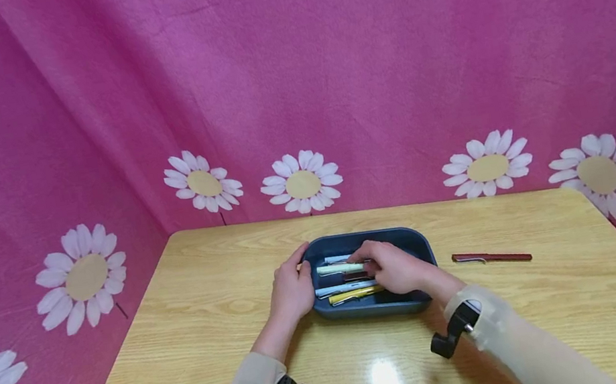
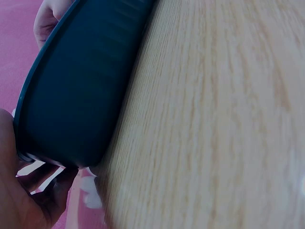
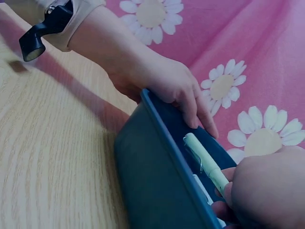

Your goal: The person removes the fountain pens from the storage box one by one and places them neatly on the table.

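A dark blue tray [image 1: 377, 309] with rounded corners stands on the table. At its left end my left hand [image 1: 292, 286] grips the wall, fingers against the outside and thumb by the rim. My right hand [image 1: 396, 265] reaches inside and pinches a light green pen [image 3: 202, 155], whose capped end points toward the left hand. Lying around it in the tray are a light blue pen [image 1: 331, 291], a yellow pen [image 1: 352, 294], a dark pen [image 1: 354, 276] and another pale blue pen [image 1: 334, 259]. My right hand covers their right ends.
A dark red pen [image 1: 499, 256] lies on the wooden table [image 1: 199, 346] to the right of the tray. Behind the table and along its left side hangs a pink cloth [image 1: 362, 74] with daisies. Each wrist carries a black camera mount [image 1: 456, 330].
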The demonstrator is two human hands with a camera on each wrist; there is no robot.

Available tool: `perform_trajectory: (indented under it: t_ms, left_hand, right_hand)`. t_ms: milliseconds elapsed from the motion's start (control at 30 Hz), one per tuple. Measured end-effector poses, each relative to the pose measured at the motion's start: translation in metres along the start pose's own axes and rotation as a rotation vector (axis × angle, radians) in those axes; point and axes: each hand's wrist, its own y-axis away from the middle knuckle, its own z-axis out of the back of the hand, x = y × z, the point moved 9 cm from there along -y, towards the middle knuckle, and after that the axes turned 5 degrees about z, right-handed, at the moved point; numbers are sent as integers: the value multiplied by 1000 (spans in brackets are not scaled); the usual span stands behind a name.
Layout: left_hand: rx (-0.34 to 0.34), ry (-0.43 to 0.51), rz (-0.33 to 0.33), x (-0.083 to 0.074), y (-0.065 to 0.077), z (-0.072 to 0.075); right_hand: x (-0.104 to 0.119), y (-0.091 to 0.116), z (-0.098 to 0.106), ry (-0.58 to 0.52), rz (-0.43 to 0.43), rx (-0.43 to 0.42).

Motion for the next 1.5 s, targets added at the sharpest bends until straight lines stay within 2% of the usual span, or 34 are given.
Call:
perform_trajectory:
  t_ms: [200,333,433,633,933,1200,1500]
  left_hand:
    - [9,7,19,0,0,-2]
    - [15,11,22,-1,-1,-1]
    - [13,9,18,-2,-1,-1]
    - [17,7,18,-3,0,-1]
    - [0,-14,-5,-3,0,0]
    - [9,2,4,-2,1,-1]
    - [12,1,7,-2,1,-1]
  right_hand:
    - [1,6,7,-27,10,19]
    - [2,11,10,-124,-8,39]
    - [2,14,13,-156,-11,37]
    - [4,22,19,-116,6,1]
    - [4,35,30,-140,18,-31]
    - [5,50,46,-179,18,-65]
    - [3,69,69,-159,1,-116]
